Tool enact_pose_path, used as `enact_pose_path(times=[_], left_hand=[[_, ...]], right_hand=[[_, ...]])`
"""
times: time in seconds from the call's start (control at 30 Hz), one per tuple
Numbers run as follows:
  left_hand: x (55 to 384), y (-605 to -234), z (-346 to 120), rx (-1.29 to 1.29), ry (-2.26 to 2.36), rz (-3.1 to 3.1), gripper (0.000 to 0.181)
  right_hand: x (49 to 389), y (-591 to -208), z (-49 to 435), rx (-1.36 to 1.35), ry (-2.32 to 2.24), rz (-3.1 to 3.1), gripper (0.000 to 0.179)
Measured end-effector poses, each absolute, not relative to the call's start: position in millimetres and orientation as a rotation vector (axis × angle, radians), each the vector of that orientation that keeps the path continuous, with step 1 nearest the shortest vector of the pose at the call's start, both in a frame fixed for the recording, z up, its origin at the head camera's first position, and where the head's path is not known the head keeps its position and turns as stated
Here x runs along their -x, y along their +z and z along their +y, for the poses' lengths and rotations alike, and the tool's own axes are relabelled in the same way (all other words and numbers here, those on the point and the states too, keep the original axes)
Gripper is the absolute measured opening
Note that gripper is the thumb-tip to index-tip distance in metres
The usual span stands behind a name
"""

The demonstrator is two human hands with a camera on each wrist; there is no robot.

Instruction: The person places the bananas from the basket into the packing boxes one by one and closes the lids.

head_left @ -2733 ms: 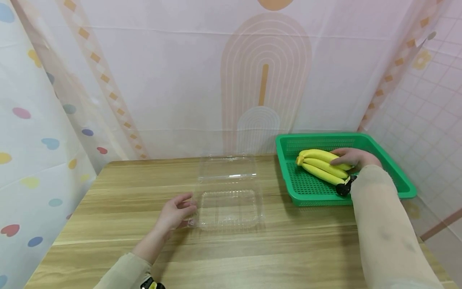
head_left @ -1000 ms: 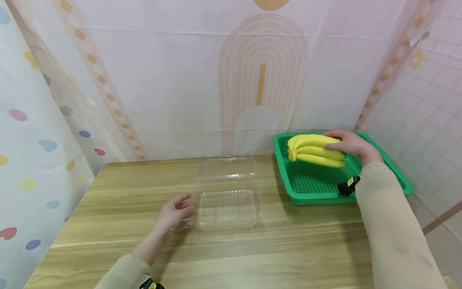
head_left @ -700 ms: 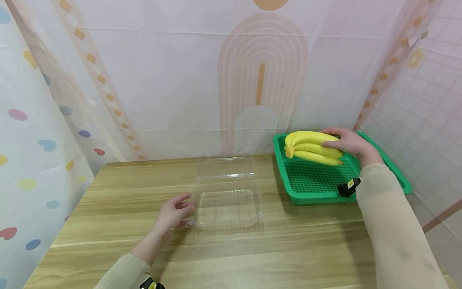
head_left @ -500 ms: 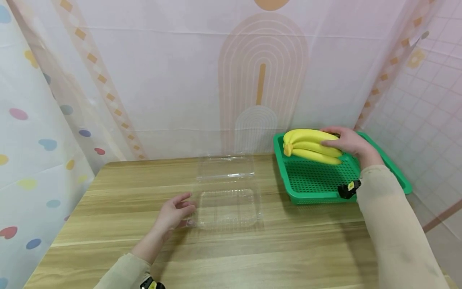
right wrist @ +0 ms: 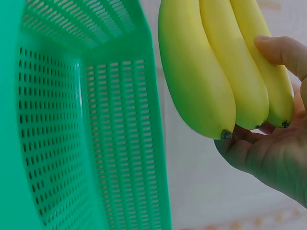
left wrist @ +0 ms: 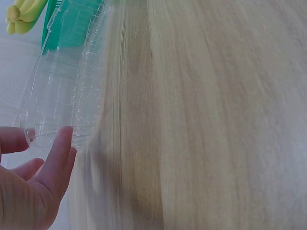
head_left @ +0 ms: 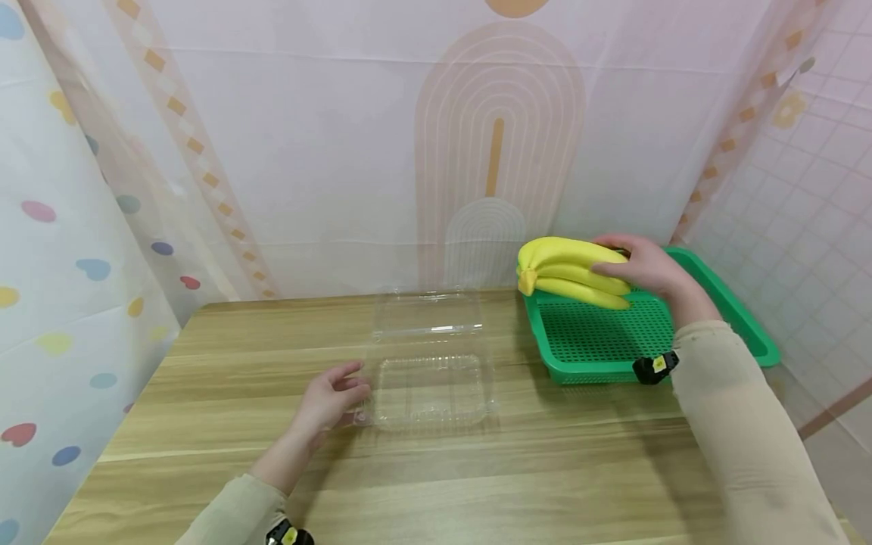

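Long beige sleeves cover both arms: the left sleeve point(head_left: 235, 511) is plain, the right sleeve point(head_left: 739, 424) slightly puckered at its cuff point(head_left: 705, 331). Beside each wrist sits a small, blocky black camera point(head_left: 646, 370) — yellow-marked — and the fingers point(left wrist: 56, 163) are bare.

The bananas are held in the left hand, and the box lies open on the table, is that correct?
Not quite: the right hand holds the bananas, as the head view shows. The box does lie open on the table.
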State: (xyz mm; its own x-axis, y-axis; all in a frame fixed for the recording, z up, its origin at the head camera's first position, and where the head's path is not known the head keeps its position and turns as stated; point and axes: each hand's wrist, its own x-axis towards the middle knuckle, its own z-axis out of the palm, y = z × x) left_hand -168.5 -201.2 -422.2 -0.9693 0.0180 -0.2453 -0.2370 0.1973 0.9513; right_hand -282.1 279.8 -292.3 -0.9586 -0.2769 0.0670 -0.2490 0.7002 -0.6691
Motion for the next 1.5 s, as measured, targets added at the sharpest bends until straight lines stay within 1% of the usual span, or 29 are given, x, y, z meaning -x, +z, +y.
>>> enact_pose_path(times=[0.23, 0.5, 0.83, 1.0, 1.5], left_hand=[[168.3, -422.0, -202.1, 0.207, 1.846, 2.267, 0.056], [168.1, -422.1, -201.2, 0.205, 1.859, 2.259, 0.056], [168.5, -422.4, -199.3, 0.234, 1.882, 2.242, 0.056], [168.0, -421.9, -199.6, 0.222, 1.869, 2.255, 0.056], [169.0, -422.3, -198.8, 0.207, 1.889, 2.245, 0.054]], right_hand=[[271.5, -286.6, 260.9, 0.532, -1.195, 2.82, 0.054], [260.7, -286.7, 237.1, 0.536, -1.291, 2.802, 0.05], [246.5, -294.3, 209.2, 0.574, -1.304, 2.817, 0.052], [240.8, -298.7, 194.9, 0.592, -1.344, 2.79, 0.05], [227.2, -317.1, 149.2, 0.793, -1.381, 2.803, 0.048]])
